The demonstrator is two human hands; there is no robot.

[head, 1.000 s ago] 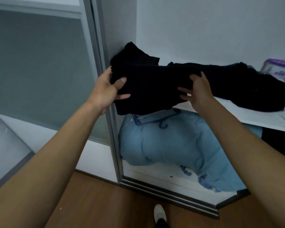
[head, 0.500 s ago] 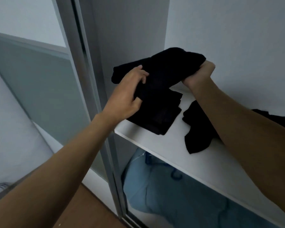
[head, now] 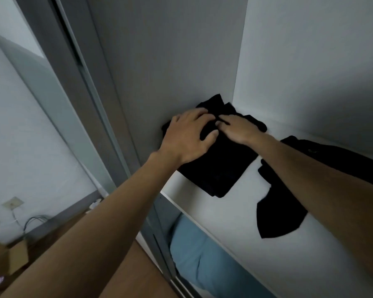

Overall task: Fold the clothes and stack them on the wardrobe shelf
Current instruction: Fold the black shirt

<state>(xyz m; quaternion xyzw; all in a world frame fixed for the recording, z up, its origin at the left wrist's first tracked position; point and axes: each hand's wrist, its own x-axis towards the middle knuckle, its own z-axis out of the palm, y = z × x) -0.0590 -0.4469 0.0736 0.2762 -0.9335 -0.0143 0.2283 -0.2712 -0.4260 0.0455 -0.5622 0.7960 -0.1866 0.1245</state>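
Overhead, from the head view, both hands lay on the folded black stack [head: 218, 168] in the far left corner of the white shelf [head: 224, 214]. Left hand [head: 188, 138] spread flat, fingers wide; right hand [head: 237, 127] pressed beside it, fingers lightly bent. Another black garment [head: 278, 216] lay near the shelf's front edge, apart from the stack.

One view only, from my head: it looks forward and down, close over the white wardrobe shelf [head: 235, 214] in its left corner.
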